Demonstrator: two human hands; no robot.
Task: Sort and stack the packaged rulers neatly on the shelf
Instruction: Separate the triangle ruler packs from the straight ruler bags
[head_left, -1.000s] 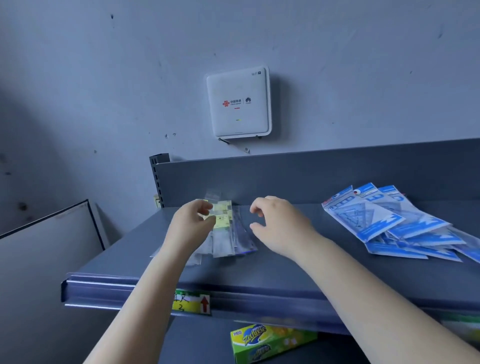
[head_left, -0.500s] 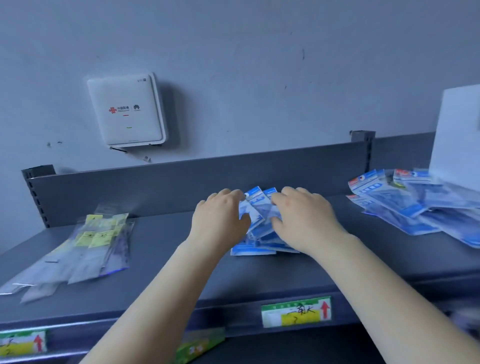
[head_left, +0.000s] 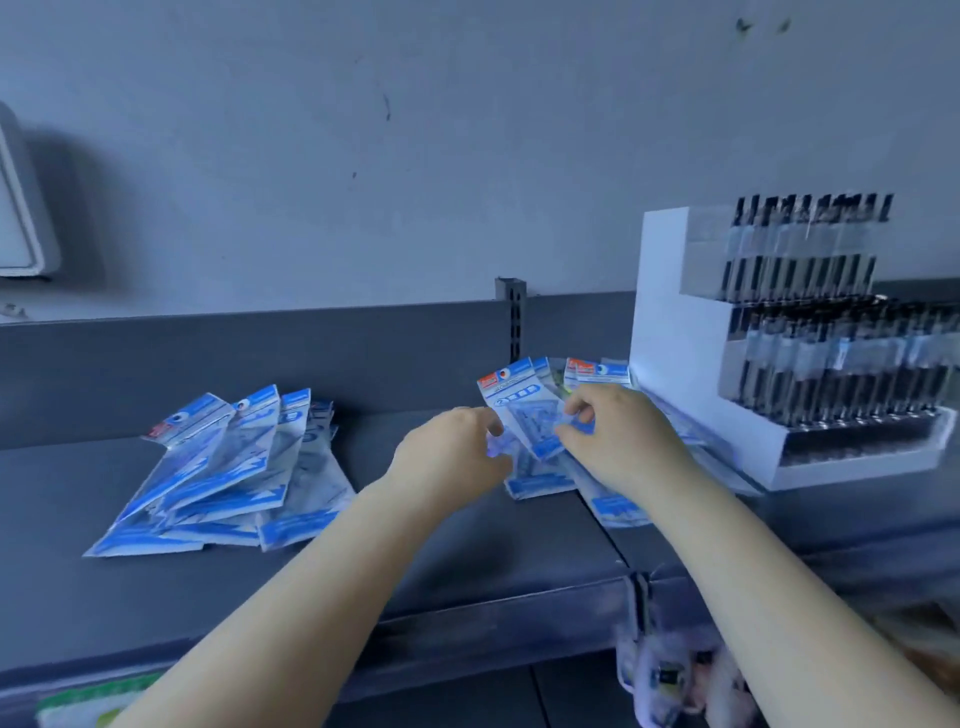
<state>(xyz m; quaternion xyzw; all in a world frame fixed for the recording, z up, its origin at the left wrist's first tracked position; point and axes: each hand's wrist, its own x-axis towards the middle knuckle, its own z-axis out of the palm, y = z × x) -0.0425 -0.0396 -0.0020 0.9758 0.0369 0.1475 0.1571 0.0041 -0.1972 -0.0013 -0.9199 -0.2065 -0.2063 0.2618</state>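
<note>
The packet of rulers (head_left: 524, 415) now being worked on lies at the top of a loose pile (head_left: 561, 467) near the back edge of the shelf (head_left: 467, 545), just left of the white pen stand (head_left: 691, 364). The right hand (head_left: 618, 441) has its thumb and fingers pinched on the packet's right edge. The left hand (head_left: 452, 457) meets the packet's left edge with curled fingers, but whether they grip it or only steady it cannot be told from here.

Half a second ago both hands were pressed around the other blue pile (head_left: 234, 478), which now lies untouched toward the left of the shelf, fanned rather than squared. A second ago they were at a clear-and-yellow bundle further left, now out of sight. So the work has gone along the shelf from pile to pile, and this right-hand one is the latest.

As a judgement, sorting is well under way but not done: both blue piles lie splayed with corners sticking out, and probably need squaring up before the shelf looks neat.
</note>
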